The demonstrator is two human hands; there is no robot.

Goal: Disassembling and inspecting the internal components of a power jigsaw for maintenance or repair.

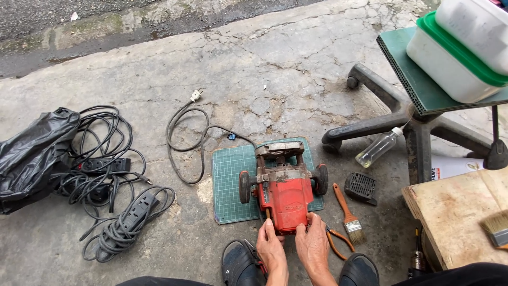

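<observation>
- Fingers of left hand (272,248) and right hand (313,247) grip one red router (283,191).
- One green mat (230,182) beneath.
- Two paintbrushes: one (348,213) at three o'clock, one (496,229) farther right.

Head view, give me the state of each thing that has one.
Red router: lying on the green mat, unplugged.
Plug: loose on the concrete.
Left hand: gripping the router's near end.
Right hand: gripping it too.
Bottle: lying down, capped.
Paintbrush: lying flat.

Cracked concrete floor (296,47), chair base (402,119), daylight
</observation>
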